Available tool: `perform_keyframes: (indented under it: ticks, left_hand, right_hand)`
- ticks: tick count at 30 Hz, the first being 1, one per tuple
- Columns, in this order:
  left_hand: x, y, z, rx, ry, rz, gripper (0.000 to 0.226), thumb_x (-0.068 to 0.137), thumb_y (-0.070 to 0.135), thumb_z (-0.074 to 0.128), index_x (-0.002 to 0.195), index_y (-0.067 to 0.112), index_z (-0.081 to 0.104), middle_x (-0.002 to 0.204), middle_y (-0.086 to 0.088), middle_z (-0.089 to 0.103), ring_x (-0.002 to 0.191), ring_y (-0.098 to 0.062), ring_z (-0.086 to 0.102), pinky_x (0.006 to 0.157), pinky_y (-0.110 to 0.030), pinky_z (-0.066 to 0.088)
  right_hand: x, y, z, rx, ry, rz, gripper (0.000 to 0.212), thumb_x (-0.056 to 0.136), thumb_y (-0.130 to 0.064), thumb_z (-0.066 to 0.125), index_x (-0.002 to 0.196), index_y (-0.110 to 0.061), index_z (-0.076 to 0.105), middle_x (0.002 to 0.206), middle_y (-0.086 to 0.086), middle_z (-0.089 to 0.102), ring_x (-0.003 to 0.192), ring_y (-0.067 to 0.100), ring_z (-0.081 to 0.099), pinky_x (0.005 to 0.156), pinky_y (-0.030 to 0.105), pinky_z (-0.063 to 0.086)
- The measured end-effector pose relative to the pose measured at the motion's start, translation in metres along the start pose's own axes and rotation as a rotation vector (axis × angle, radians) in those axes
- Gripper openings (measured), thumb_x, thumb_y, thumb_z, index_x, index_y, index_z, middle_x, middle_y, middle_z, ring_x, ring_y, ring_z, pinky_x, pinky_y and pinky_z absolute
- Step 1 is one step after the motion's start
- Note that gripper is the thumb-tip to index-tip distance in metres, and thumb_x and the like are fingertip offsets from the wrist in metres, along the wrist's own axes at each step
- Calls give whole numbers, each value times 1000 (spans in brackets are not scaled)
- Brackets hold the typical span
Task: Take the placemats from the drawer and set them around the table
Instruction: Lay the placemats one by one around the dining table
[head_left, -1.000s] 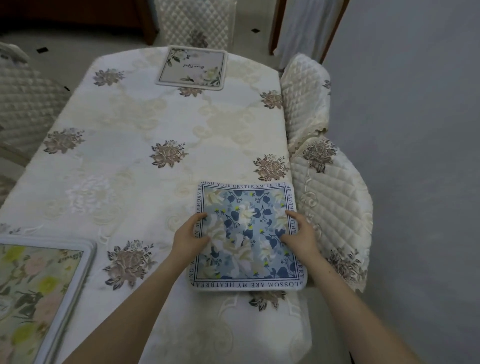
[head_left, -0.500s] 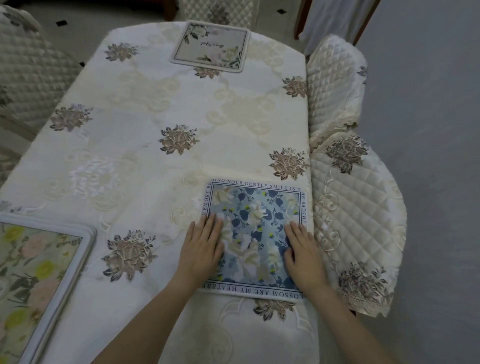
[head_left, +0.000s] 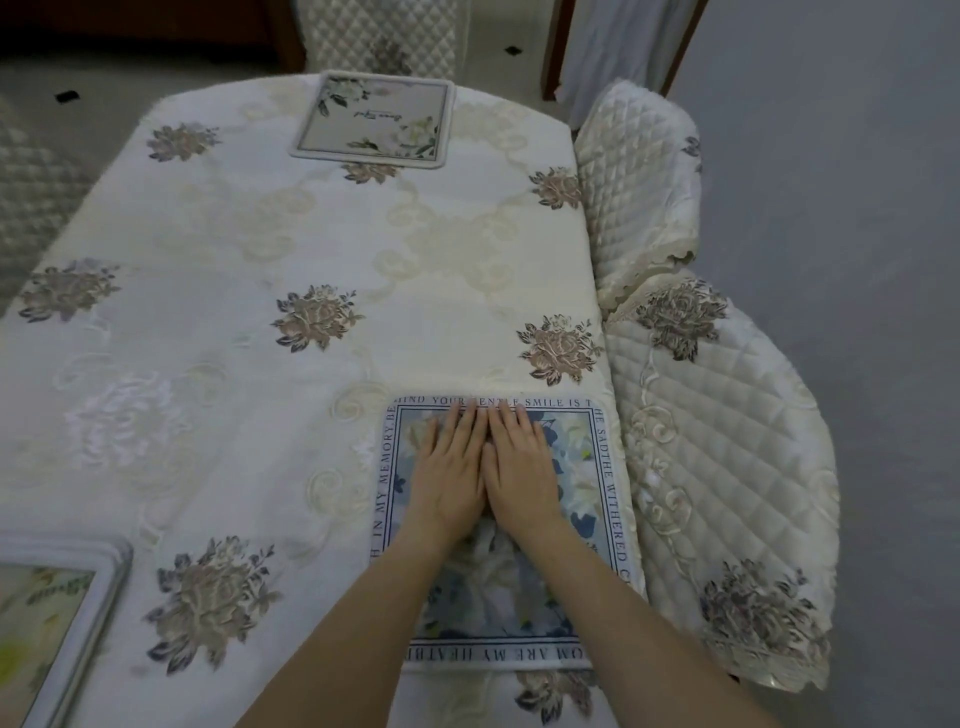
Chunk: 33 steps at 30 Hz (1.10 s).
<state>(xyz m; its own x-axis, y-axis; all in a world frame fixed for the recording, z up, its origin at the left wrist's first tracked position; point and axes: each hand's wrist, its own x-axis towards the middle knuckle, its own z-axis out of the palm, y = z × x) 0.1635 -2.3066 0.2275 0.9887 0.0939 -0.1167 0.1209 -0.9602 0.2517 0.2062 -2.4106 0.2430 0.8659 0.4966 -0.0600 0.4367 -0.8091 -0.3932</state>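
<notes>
A blue floral placemat with a lettered border lies flat at the table's right edge, in front of a chair. My left hand and my right hand rest palm down side by side on its middle, fingers straight and together, reaching its far border. A grey-white floral placemat lies at the far end of the table. A green and yellow floral placemat sits at the near left corner, partly cut off by the frame.
The table wears a cream cloth with embroidered flowers. A quilted cream chair stands close on the right, a second beyond it, another at the far end. Grey floor lies to the right.
Both hands left the mat's side edges, flattened onto it and slid inward and forward until they met in the middle. The mat now lies flat on the cloth.
</notes>
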Motion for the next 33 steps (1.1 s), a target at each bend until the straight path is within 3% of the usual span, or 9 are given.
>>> perform_keyframes:
  ticks: [5, 8, 10, 16, 19, 23, 26, 30, 33]
  left_hand:
    - [-4, -22, 10, -27, 64, 16, 65, 98, 49, 1, 151, 12, 12, 159, -2, 8, 147, -16, 4, 118, -36, 2]
    - [-15, -49, 3, -44, 103, -26, 65, 97, 52, 6, 151, 16, 2, 158, 2, -3, 146, -11, -6, 117, -28, -6]
    - [-23, -62, 1, -39, 117, -43, 65, 97, 51, 9, 151, 15, 3, 158, 0, -2, 146, -12, -4, 117, -25, -8]
    - [-22, -66, -3, 24, 112, -52, 68, 97, 46, 12, 150, 4, 14, 157, -12, 10, 146, -22, 9, 117, -27, -7]
    - [-41, -38, -7, 36, 94, -67, 66, 95, 45, 3, 149, 7, 1, 158, -14, 0, 146, -23, -5, 117, -34, -11]
    - [-87, 23, 9, -80, 107, 11, 59, 100, 37, 11, 150, 4, 14, 157, -13, 12, 146, -27, 8, 114, -44, 11]
    - [-108, 32, 26, -173, 102, -1, 57, 101, 32, 1, 150, 3, 4, 155, -16, 21, 145, -25, 15, 112, -45, 18]
    - [-120, 13, 27, -110, 93, 84, 58, 100, 32, 21, 149, 0, 21, 155, -16, 22, 146, -22, 14, 117, -40, 14]
    - [-128, -4, 21, -29, 93, 54, 59, 100, 37, 22, 149, 2, 23, 157, -12, 18, 147, -20, 11, 118, -37, 11]
  right_hand:
    - [-2, 34, 9, -67, -30, -56, 59, 101, -46, 17, 153, -21, 6, 157, -7, 0, 147, 10, -4, 119, 30, -3]
    - [-7, 61, -2, -89, -6, -13, 62, 100, -48, 11, 153, -17, 1, 159, -5, -3, 146, 10, -7, 118, 28, -6]
    - [-12, 78, -11, -97, 15, 30, 64, 99, -49, 9, 153, -15, 1, 160, -2, -2, 146, 9, -8, 118, 26, -8]
    - [-10, 89, -15, -176, 11, 107, 73, 92, -52, 3, 152, -9, 0, 160, 7, 1, 147, 16, -1, 118, 29, -8]
    - [-20, 78, -26, -178, -28, 113, 70, 94, -51, 4, 152, -12, -3, 160, 5, -5, 147, 16, -6, 117, 29, -12]
    - [-83, 17, -5, -19, 14, -4, 61, 100, -42, 17, 152, -12, 5, 157, -1, 1, 147, 15, 2, 118, 30, -3]
    - [-124, -1, 24, 7, -2, -30, 56, 102, -37, 13, 151, -10, 15, 158, 2, 10, 147, 18, 11, 118, 34, 5]
    - [-126, 16, 25, -116, -53, -101, 64, 101, -49, 7, 152, -12, 9, 160, 1, 3, 147, 15, -1, 118, 36, 2]
    - [-133, 40, 15, -151, -55, -78, 62, 101, -47, 12, 153, -14, 4, 160, 0, 1, 147, 13, -4, 119, 34, 0]
